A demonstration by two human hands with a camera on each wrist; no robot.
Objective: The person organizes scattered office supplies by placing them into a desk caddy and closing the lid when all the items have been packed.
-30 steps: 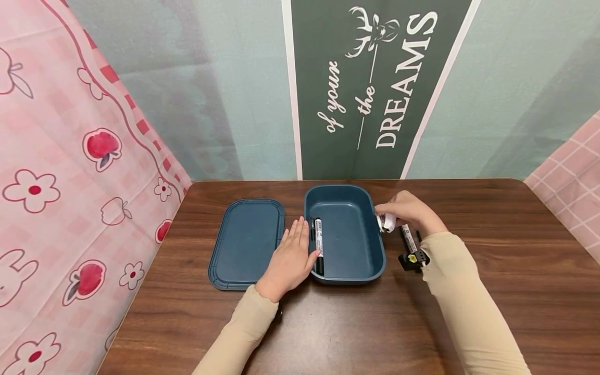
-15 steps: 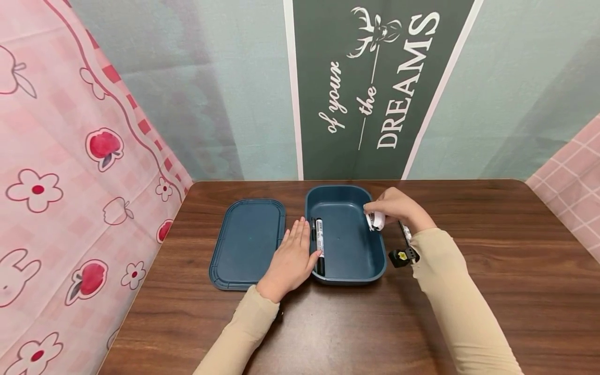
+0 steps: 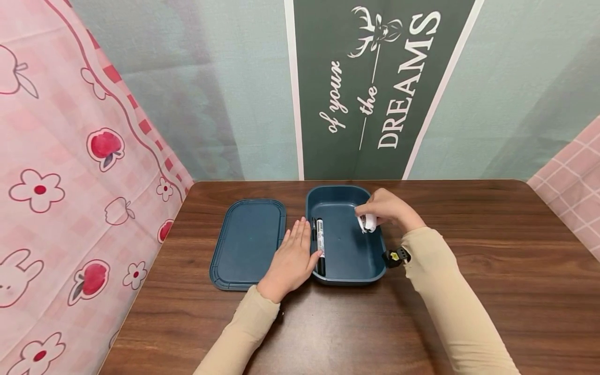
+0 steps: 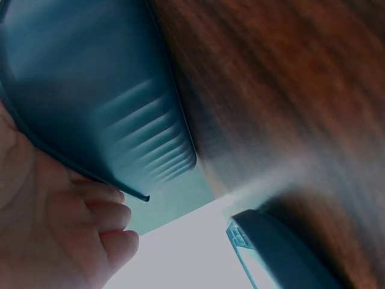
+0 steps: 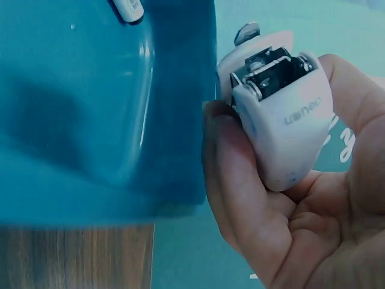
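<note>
A blue plastic box [image 3: 344, 271] stands on the table with its top uncovered. My left hand [image 3: 291, 260] rests against its left wall, fingers straight and thumb over the rim. Along that wall inside lie a black-and-white marker [image 3: 321, 242] and a thin black pen [image 3: 313, 226]. Above the box's right half, my right hand [image 3: 386, 207] pinches a white staple remover [image 3: 367, 223] between thumb and fingers. The right wrist view shows the spring and metal parts of the staple remover [image 5: 283, 108] up close.
Flat on the table left of the box lies its blue lid [image 3: 248, 242]. The brown wooden table [image 3: 506, 260] stretches out to the right. A green-grey cloth [image 3: 234, 94] hangs behind its back edge, and a pink patterned cloth [image 3: 61, 208] hangs at the left.
My right hand has carried the staple remover leftward, from beside the box's right rim to above its inside. A marker right of the box is now hidden by my arm. The left hand stays put.
</note>
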